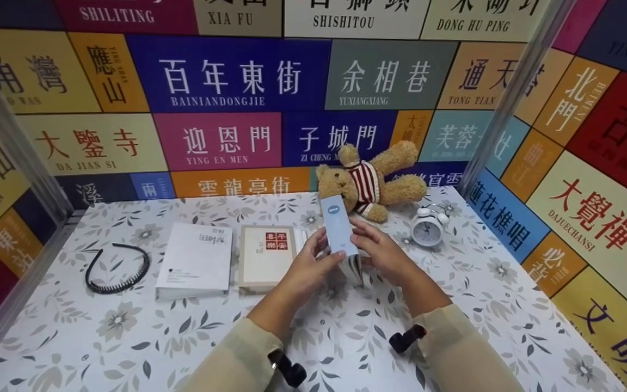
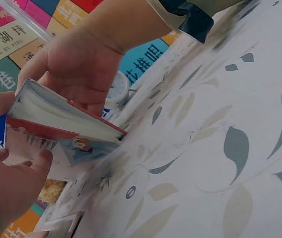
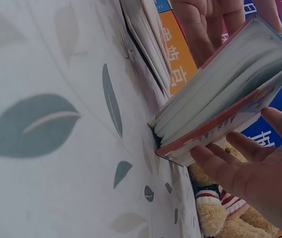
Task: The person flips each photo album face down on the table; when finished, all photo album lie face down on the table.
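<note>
A thick book (image 1: 338, 222) with a light blue face is held over the table between both hands. My left hand (image 1: 313, 260) grips it from the left, with the thumb over its lower end. From the right, my right hand (image 1: 383, 249) holds the opposite side with curled fingers. The book's page edges (image 3: 220, 87), a little fanned, and its red-edged cover show in both wrist views. Behind the book lies a teddy bear (image 1: 365, 182) in a red-and-white striped sweater. A white alarm clock (image 1: 426, 227) stands right of my right hand.
Left of the hands lie a beige book (image 1: 266, 261) with a red square print and a white book (image 1: 194, 258). Farther left is a black headband (image 1: 93, 277). Panels with printed place names (image 1: 229, 73) wall in the flower-patterned table (image 1: 183, 337).
</note>
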Action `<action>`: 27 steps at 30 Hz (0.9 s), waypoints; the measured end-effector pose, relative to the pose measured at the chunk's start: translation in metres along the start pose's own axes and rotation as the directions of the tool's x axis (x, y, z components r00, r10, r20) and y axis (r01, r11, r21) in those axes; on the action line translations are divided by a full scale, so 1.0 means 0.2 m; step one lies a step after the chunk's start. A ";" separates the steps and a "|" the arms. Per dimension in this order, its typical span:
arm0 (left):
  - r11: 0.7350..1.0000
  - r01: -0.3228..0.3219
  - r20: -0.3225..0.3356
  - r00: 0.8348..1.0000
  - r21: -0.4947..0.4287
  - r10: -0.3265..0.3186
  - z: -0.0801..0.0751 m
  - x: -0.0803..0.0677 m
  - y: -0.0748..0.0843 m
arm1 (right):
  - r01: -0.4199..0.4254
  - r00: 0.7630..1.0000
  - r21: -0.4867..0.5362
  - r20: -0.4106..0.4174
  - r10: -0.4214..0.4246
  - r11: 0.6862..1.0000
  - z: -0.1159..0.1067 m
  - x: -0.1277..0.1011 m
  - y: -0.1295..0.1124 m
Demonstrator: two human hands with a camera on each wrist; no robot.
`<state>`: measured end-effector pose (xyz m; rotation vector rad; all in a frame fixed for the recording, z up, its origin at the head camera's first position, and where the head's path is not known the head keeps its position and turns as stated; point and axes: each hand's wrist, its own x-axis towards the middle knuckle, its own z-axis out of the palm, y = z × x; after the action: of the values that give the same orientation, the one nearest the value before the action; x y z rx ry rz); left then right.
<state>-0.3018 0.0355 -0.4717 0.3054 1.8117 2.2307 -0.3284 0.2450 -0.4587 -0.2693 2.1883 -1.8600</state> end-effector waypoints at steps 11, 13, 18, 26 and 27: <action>0.996 -0.014 0.021 1.000 0.084 0.012 0.00 -0.01 0.00 | 0.016 0.999 0.142 -0.047 -0.010 0.990 0.00 0.01 0.00; 0.995 0.002 0.042 0.999 0.097 -0.007 0.01 -0.01 -0.01 | 0.068 0.995 0.151 -0.080 -0.056 0.986 -0.03 0.00 0.00; 0.987 0.161 0.077 0.984 -0.020 -0.159 0.03 0.00 -0.03 | 0.190 0.973 0.103 -0.154 -0.173 0.976 -0.13 0.00 -0.02; 0.959 0.245 0.046 0.969 -0.144 -0.241 0.03 -0.01 -0.08 | 0.159 0.977 0.129 -0.164 -0.137 0.979 -0.25 0.01 0.02; 0.959 0.249 0.050 0.969 -0.134 -0.244 0.03 -0.01 -0.08 | 0.147 0.978 0.124 -0.169 -0.125 0.981 -0.26 0.01 0.03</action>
<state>-0.2976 0.0429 -0.4864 0.0829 1.5703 2.1490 -0.3460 0.2944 -0.4575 -0.2564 2.1804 -2.1652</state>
